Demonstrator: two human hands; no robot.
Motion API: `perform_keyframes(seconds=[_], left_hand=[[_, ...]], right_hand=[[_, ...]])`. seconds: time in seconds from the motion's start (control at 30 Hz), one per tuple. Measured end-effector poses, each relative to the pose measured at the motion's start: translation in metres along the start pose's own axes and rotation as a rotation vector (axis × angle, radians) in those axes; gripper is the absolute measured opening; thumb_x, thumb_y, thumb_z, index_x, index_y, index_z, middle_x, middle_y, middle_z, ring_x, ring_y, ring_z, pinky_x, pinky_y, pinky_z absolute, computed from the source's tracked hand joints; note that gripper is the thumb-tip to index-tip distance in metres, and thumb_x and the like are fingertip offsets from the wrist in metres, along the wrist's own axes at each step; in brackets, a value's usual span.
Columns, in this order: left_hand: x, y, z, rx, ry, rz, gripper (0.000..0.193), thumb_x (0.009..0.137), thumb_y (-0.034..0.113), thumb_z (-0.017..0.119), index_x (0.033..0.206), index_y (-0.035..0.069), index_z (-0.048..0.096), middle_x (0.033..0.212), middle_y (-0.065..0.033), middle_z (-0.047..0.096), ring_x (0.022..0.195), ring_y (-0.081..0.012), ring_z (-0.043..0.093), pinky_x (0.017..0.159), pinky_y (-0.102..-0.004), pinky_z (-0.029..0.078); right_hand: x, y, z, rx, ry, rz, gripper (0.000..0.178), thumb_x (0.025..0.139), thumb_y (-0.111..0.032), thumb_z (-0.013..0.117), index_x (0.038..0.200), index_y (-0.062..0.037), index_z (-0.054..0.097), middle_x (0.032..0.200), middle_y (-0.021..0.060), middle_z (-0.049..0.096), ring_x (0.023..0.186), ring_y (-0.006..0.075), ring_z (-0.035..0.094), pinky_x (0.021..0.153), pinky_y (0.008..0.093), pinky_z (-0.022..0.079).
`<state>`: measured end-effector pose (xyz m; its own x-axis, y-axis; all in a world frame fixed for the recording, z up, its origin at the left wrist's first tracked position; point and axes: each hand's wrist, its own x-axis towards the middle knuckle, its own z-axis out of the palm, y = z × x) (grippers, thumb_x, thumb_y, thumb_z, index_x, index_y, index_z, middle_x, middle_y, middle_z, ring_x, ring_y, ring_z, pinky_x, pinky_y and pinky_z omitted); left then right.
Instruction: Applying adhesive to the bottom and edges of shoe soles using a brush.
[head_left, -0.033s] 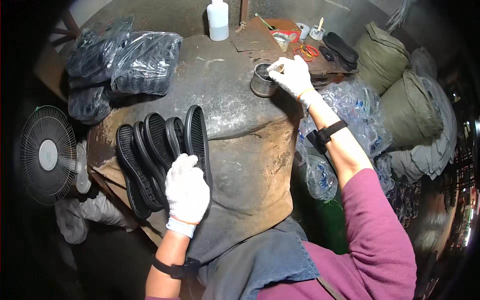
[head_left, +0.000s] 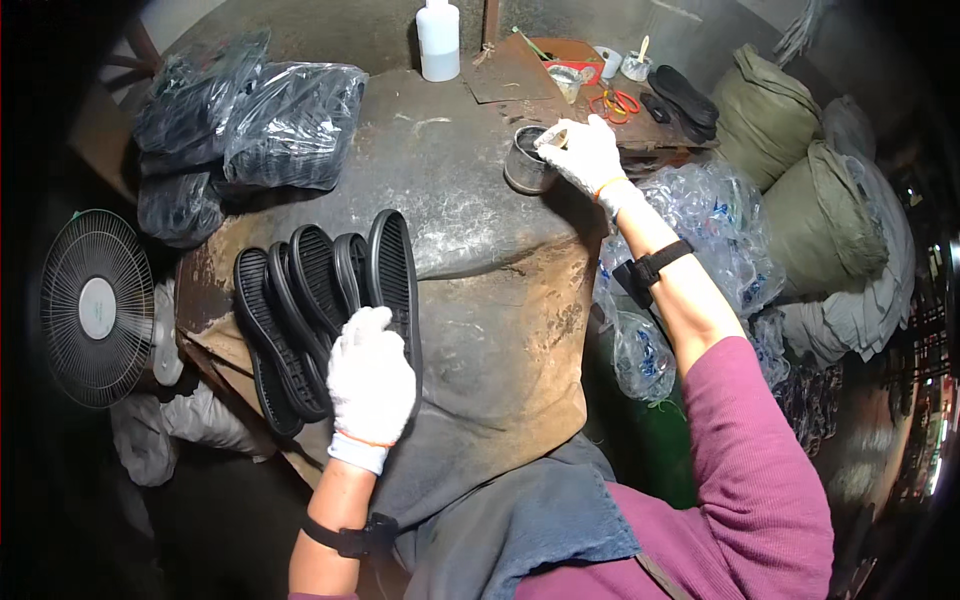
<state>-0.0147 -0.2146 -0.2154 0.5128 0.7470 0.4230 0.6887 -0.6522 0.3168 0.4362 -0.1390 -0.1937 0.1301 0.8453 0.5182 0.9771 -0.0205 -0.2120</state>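
Several black shoe soles (head_left: 310,275) stand side by side in a row on the worn worktable, their ribbed inner sides showing. My left hand (head_left: 372,378), in a white knit glove, has its fingers curled at the rightmost sole (head_left: 393,260), covering part of it. At the far right of the table, my gloved right hand (head_left: 583,155) is at the rim of a dark metal tin (head_left: 527,170). Its thumb and fingers pinch a small tan, round-edged object (head_left: 559,138), whose kind I cannot make out. Part of the tin's opening is hidden by that hand.
Plastic-wrapped dark bundles (head_left: 290,125) lie at the back left, above a fan (head_left: 97,308). Behind stand a white bottle (head_left: 438,42), red-handled scissors (head_left: 614,104), a brush pot (head_left: 636,66) and another black sole (head_left: 684,100). Clear plastic bags (head_left: 715,230) and olive sacks (head_left: 825,220) crowd the right.
My left hand has shifted very slightly to the left. My right hand stays at the tin, and the soles look the same.
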Motion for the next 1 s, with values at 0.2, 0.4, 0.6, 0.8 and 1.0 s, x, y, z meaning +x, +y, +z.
perform_keyframes(seconds=[0.2, 0.4, 0.6, 0.8, 1.0], left_hand=[[0.004, -0.014, -0.041, 0.368, -0.122, -0.082, 0.053, 0.079, 0.022, 0.078, 0.129, 0.007, 0.065, 0.142, -0.0188, 0.059, 0.134, -0.037, 0.053, 0.11, -0.0532, 0.042], [-0.051, -0.028, -0.002, 0.381, 0.117, -0.031, 0.038, 0.078, 0.026, 0.081, 0.112, 0.012, 0.07, 0.141, -0.0136, 0.06, 0.14, -0.0354, 0.05, 0.117, -0.0587, 0.037], [-0.008, -0.004, -0.044, 0.24, 0.27, 0.104, 0.013, 0.078, 0.017, 0.077, 0.089, 0.012, 0.072, 0.113, -0.0074, 0.072, 0.115, -0.0335, 0.063, 0.095, -0.0545, 0.047], [0.004, -0.016, -0.09, -0.259, 0.048, -0.194, 0.021, 0.091, 0.013, 0.074, 0.111, 0.004, 0.076, 0.106, -0.0103, 0.076, 0.094, -0.0216, 0.072, 0.088, -0.0334, 0.056], [-0.024, -0.059, -0.05, -0.667, 0.257, -0.589, 0.026, 0.095, 0.007, 0.073, 0.12, 0.0, 0.072, 0.113, -0.0071, 0.075, 0.102, -0.016, 0.069, 0.093, -0.0321, 0.055]], right_hand=[[0.004, 0.027, 0.04, -0.316, 0.064, -0.275, 0.022, 0.098, -0.021, 0.058, 0.114, -0.0301, 0.07, 0.106, 0.0032, 0.075, 0.092, 0.0256, 0.073, 0.073, 0.0435, 0.051], [0.002, 0.012, 0.034, -0.106, 0.014, 0.045, 0.031, 0.1, -0.021, 0.057, 0.124, -0.0142, 0.074, 0.121, 0.0124, 0.076, 0.11, 0.03, 0.072, 0.097, 0.0403, 0.055], [-0.02, 0.045, 0.017, 0.236, 0.213, 0.284, 0.035, 0.106, -0.025, 0.052, 0.125, -0.0094, 0.077, 0.122, 0.0081, 0.078, 0.112, 0.0227, 0.072, 0.103, 0.035, 0.054], [-0.02, 0.08, 0.027, 1.309, 0.418, 0.667, 0.023, 0.101, -0.018, 0.067, 0.113, -0.002, 0.078, 0.105, 0.0054, 0.077, 0.092, 0.013, 0.07, 0.086, 0.0283, 0.056], [-0.022, 0.031, 0.022, 1.29, 0.472, 0.704, 0.022, 0.1, -0.019, 0.068, 0.105, -0.001, 0.079, 0.101, 0.0036, 0.076, 0.089, 0.0108, 0.069, 0.084, 0.027, 0.055]])
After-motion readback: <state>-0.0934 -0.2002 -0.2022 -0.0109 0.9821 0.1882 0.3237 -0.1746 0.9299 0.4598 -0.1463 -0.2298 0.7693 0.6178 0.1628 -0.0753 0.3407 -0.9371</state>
